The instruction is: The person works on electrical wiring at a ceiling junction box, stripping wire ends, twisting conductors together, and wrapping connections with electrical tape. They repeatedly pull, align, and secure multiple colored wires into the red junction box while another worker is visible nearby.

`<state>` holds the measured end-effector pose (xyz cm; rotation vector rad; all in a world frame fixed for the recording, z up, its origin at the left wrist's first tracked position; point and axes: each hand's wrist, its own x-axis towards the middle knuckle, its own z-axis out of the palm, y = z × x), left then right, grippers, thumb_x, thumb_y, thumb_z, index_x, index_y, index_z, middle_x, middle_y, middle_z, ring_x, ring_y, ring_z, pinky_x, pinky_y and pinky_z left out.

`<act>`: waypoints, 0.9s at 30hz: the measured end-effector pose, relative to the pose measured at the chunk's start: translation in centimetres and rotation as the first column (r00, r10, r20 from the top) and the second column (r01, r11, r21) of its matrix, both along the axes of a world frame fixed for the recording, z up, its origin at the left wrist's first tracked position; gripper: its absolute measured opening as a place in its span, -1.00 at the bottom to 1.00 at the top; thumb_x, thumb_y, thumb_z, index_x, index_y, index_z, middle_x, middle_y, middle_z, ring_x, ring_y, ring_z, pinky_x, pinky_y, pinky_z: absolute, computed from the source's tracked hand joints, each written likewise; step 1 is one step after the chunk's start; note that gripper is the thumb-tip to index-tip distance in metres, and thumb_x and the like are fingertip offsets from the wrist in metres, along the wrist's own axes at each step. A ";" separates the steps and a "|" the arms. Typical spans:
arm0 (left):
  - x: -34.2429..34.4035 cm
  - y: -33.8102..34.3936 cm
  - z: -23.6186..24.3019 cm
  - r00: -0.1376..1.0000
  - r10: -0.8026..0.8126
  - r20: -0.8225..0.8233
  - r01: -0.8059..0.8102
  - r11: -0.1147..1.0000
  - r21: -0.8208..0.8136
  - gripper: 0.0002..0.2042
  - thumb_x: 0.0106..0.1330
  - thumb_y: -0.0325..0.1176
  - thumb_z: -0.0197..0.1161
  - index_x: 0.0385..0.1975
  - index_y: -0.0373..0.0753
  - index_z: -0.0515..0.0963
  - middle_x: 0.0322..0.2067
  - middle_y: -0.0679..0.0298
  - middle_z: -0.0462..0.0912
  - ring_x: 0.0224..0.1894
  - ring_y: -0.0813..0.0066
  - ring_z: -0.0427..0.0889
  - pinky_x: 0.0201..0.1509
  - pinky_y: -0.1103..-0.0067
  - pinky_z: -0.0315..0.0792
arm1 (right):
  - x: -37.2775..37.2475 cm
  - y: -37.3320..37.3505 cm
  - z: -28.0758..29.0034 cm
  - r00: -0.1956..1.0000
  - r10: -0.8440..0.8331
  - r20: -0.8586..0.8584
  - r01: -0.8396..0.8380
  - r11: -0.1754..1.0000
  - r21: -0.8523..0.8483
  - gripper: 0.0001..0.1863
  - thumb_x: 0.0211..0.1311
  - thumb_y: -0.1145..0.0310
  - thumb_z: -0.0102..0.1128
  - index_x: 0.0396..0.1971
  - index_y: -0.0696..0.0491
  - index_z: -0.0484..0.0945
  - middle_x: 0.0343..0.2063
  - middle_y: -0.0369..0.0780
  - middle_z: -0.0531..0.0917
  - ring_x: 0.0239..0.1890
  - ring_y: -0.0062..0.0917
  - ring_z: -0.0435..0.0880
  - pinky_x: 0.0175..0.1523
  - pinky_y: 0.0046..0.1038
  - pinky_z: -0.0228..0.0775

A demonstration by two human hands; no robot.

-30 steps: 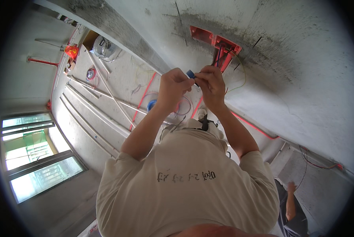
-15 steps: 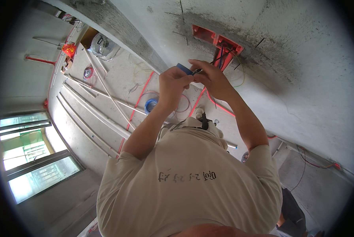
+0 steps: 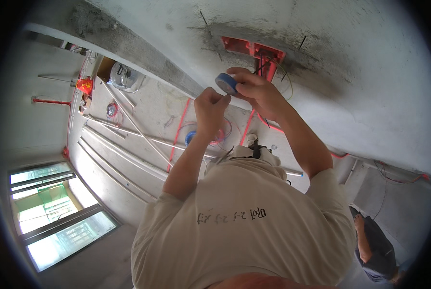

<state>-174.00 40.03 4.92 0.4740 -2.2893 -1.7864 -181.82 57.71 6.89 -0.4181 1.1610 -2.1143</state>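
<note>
A roll of blue tape [image 3: 226, 84] is gripped at its right side by the fingers of my right hand [image 3: 261, 94]. Just below the roll, my left hand [image 3: 209, 110] is closed in a pinch, thumb against forefinger. Whatever lies between those fingertips is too small to make out. Beyond my hands, a red double wall box [image 3: 248, 46] is set into the grey plastered wall, with dark wires [image 3: 262, 65] hanging out of it. A yellow-green wire [image 3: 288, 79] curves down beside my right hand, which partly hides the wires.
Long pale pipes [image 3: 124, 151] lie across the floor at left, near red conduit runs [image 3: 181, 123]. A blue coil [image 3: 190, 138] sits behind my left forearm. A clear round tub [image 3: 123, 77] stands farther off. Another person [image 3: 377, 245] is at lower right.
The tape roll has turned to show its flat side and is now in my right hand's fingers. My left hand has shifted down, away from the roll. The whole view has tilted slightly.
</note>
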 end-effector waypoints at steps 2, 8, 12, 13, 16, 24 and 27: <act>-0.3 -0.5 0.3 0.999 -0.019 0.026 0.016 0.995 0.098 -0.86 0.19 -0.49 0.41 -0.49 -0.34 0.55 -0.62 0.36 0.53 -0.55 0.67 0.41 -0.48 0.60 0.26 | 0.9 1.5 -1.4 0.993 -0.014 -0.117 0.018 0.999 0.036 -0.72 0.47 0.35 0.12 0.05 0.15 0.59 0.39 -0.21 0.27 0.38 -0.44 0.31 0.47 -0.26 0.15; -1.1 -1.5 3.7 0.971 -0.186 0.153 0.093 0.875 0.476 -0.85 0.16 -0.56 0.40 -0.44 -0.28 0.51 -0.60 0.43 0.49 -0.59 0.77 0.31 -0.55 0.71 0.07 | 4.9 3.7 -4.5 0.752 0.032 -0.658 0.289 0.882 0.372 -0.71 0.38 0.42 0.15 0.05 0.09 0.61 0.49 -0.16 0.18 0.53 -0.21 0.12 0.54 -0.15 0.01; -0.8 0.0 2.7 0.990 -0.134 0.043 0.128 0.985 0.119 -0.84 0.16 -0.56 0.41 -0.45 -0.28 0.50 -0.56 0.40 0.54 -0.55 0.72 0.41 -0.51 0.68 0.23 | 4.4 2.6 -3.8 0.533 -0.076 -0.843 0.616 0.718 0.324 -0.69 0.25 0.52 0.17 -0.01 0.08 0.62 0.28 -0.05 0.49 0.31 -0.09 0.47 0.33 -0.12 0.34; -0.7 0.2 2.1 0.992 -0.126 -0.002 0.126 0.992 0.009 -0.83 0.16 -0.55 0.41 -0.45 -0.28 0.49 -0.56 0.39 0.56 -0.54 0.71 0.44 -0.50 0.67 0.28 | 3.9 2.2 -2.8 0.442 -0.100 -0.891 0.706 0.652 0.277 -0.70 0.24 0.53 0.16 -0.02 0.08 0.62 0.20 -0.04 0.58 0.24 -0.09 0.56 0.27 -0.13 0.42; -0.2 1.4 2.2 0.997 -0.070 -0.032 0.059 0.964 -0.259 -0.80 0.19 -0.51 0.42 -0.44 -0.31 0.46 -0.58 0.31 0.59 -0.53 0.66 0.51 -0.46 0.56 0.39 | 0.4 0.0 3.0 0.212 0.081 -0.974 0.803 0.554 0.221 -0.69 0.26 0.48 0.26 0.01 0.06 0.64 -0.17 -0.14 0.76 -0.02 -0.14 0.71 0.01 -0.27 0.55; 1.6 1.3 1.4 0.979 -0.138 -0.148 0.061 0.899 -0.433 -0.81 0.27 -0.44 0.41 -0.43 -0.32 0.50 -0.62 0.21 0.58 -0.56 0.48 0.49 -0.42 0.49 0.41 | -4.6 -3.8 5.3 0.881 0.211 -0.423 0.049 0.849 0.526 -0.48 0.17 0.39 0.43 0.12 0.21 0.52 -0.32 -0.11 0.78 -0.19 -0.49 0.74 -0.03 -0.42 0.53; 1.2 0.7 1.2 0.982 -0.127 -0.136 0.095 0.970 -0.224 -0.85 0.31 -0.44 0.37 -0.43 -0.30 0.53 -0.59 0.23 0.60 -0.57 0.33 0.52 -0.42 0.47 0.39 | -2.5 -1.8 6.6 0.929 0.022 -0.370 0.131 0.915 0.382 -0.43 0.17 0.46 0.38 0.19 0.21 0.43 -0.35 -0.16 0.76 -0.22 -0.55 0.73 -0.01 -0.45 0.51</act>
